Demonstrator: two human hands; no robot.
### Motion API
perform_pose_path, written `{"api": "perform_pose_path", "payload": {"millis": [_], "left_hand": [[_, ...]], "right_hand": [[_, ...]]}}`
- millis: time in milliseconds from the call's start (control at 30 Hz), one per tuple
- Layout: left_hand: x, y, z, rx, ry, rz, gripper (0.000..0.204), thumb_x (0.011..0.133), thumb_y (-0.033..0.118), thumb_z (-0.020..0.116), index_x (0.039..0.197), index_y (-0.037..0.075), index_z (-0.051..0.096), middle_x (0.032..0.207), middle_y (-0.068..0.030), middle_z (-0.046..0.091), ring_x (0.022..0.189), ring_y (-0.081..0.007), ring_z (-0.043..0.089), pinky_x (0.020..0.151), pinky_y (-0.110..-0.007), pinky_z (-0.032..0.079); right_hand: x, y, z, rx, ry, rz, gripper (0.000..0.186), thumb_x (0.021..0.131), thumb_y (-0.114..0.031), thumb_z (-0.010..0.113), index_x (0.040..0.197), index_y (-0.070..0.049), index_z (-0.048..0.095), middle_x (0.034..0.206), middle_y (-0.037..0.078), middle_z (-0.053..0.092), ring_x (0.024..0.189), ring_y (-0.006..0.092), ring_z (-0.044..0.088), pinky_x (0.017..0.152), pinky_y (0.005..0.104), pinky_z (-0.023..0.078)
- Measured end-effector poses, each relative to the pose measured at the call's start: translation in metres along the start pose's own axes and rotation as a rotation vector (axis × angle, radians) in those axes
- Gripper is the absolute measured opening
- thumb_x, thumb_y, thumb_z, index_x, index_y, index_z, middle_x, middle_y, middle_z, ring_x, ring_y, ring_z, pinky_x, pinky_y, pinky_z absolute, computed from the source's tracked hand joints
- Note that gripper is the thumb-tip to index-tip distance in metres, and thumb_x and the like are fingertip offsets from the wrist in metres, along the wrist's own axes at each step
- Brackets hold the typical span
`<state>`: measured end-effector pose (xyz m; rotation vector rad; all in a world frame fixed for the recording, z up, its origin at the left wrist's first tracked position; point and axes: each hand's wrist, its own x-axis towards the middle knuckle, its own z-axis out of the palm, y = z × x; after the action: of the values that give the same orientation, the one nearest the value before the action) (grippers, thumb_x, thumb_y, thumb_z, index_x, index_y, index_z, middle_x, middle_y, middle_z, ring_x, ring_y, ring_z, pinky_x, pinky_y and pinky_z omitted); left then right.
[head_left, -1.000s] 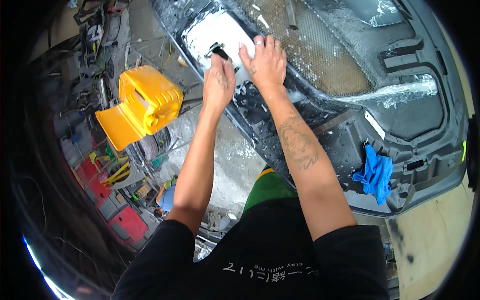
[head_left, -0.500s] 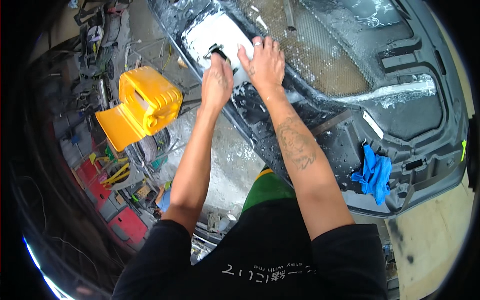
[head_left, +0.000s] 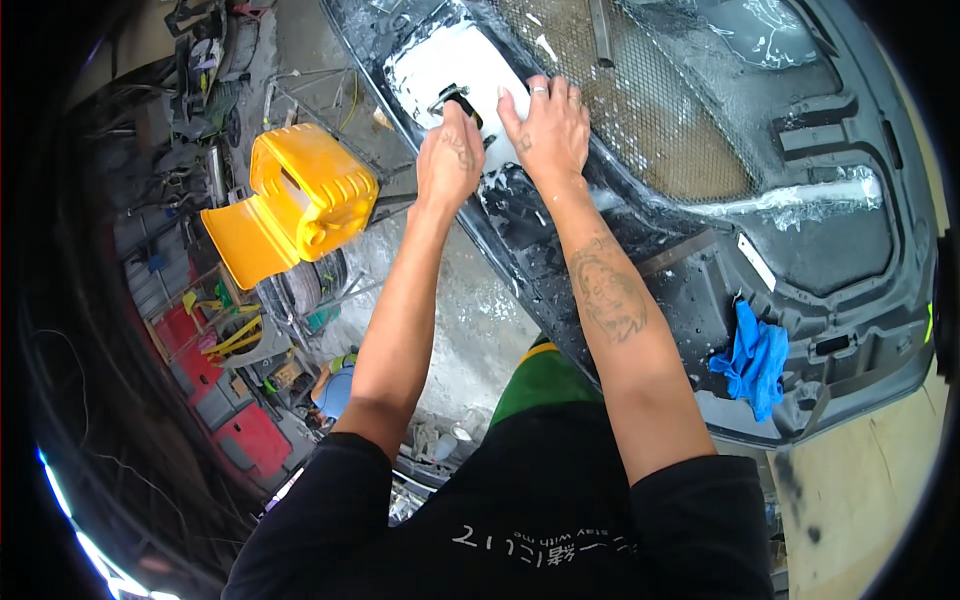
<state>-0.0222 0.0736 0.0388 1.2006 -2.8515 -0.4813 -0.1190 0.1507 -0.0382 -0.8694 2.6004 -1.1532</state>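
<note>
My left hand [head_left: 450, 165] is closed, knuckles up, over the lower edge of a white patch [head_left: 470, 60] on a large black moulded panel [head_left: 830, 230]. At its fingertips shows a small dark object with a greyish metal-looking part [head_left: 452, 98]; the fingers hide most of it, so its kind is unclear. My right hand [head_left: 552, 130] lies with fingers spread on the patch's right edge, pressing against the panel and holding nothing. White smears dot the black surface below the patch.
A cut-open yellow plastic jerrycan [head_left: 320, 190] stands to the left. On the panel's near right lies a crumpled blue cloth [head_left: 755, 360], with a white strip [head_left: 757, 262] above it. Brown mesh [head_left: 650, 120] fills the panel's middle. Assorted parts clutter the floor at left.
The whole view has shifted slightly, so the panel and jerrycan sit a little further right. My left hand stays closed at the patch, and my right hand stays spread on its edge.
</note>
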Motion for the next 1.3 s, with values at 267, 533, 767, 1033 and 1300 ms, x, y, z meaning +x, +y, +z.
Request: {"api": "perform_pose_path", "payload": {"millis": [267, 533, 767, 1033, 1300], "left_hand": [[-0.016, -0.001, 0.001, -0.038, 0.057, 0.03, 0.011, 0.103, 0.008, 0.053, 0.099, -0.001, 0.049, 0.075, -0.0273, 0.064, 0.073, -0.0515, 0.065, 0.064, -0.052, 0.05], [-0.021, 0.005, -0.003, -0.149, -0.021, -0.02, 0.011, 0.104, 0.008, 0.052, 0.099, 0.0, 0.047, 0.075, -0.0283, 0.063, 0.077, -0.0514, 0.066, 0.066, -0.053, 0.049], [-0.023, -0.015, -0.023, -0.246, -0.029, 0.097, 0.017, 0.104, 0.012, 0.054, 0.098, -0.001, 0.045, 0.072, -0.0233, 0.059, 0.064, -0.0444, 0.062, 0.058, -0.05, 0.045], [-0.057, -0.056, -0.038, -1.095, -0.072, -0.565, 0.019, 0.104, 0.021, 0.064, 0.104, 0.007, 0.052, 0.069, 0.0038, 0.051, 0.059, -0.0081, 0.048, 0.048, -0.027, 0.038], [-0.024, -0.06, -0.014, -0.438, 0.345, 0.3, 0.012, 0.096, 0.007, 0.067, 0.101, -0.003, 0.063, 0.091, -0.0177, 0.062, 0.076, -0.0377, 0.062, 0.069, -0.042, 0.051]], "right_hand": [[0.002, -0.003, -0.002, -0.001, -0.002, 0.002, 0.051, 0.098, -0.052, 0.056, 0.111, -0.004, 0.068, 0.113, 0.018, 0.064, 0.11, 0.0363, 0.061, 0.092, 0.0494, 0.049], [0.002, 0.002, -0.001, 0.01, 0.066, -0.014, 0.049, 0.096, -0.05, 0.06, 0.109, -0.003, 0.068, 0.107, 0.018, 0.065, 0.106, 0.0392, 0.062, 0.088, 0.0512, 0.051], [0.004, -0.001, 0.002, 0.003, 0.076, -0.041, 0.049, 0.096, -0.051, 0.059, 0.108, -0.004, 0.068, 0.107, 0.018, 0.065, 0.105, 0.037, 0.063, 0.088, 0.0488, 0.051], [0.0, -0.002, -0.001, -0.081, 0.037, -0.022, 0.047, 0.097, -0.048, 0.061, 0.108, -0.003, 0.068, 0.107, 0.018, 0.065, 0.107, 0.0377, 0.062, 0.091, 0.0506, 0.052], [0.0, -0.005, 0.002, -0.109, 0.078, -0.006, 0.043, 0.095, -0.045, 0.064, 0.103, -0.003, 0.068, 0.103, 0.018, 0.066, 0.103, 0.0382, 0.064, 0.088, 0.0492, 0.053]]}}
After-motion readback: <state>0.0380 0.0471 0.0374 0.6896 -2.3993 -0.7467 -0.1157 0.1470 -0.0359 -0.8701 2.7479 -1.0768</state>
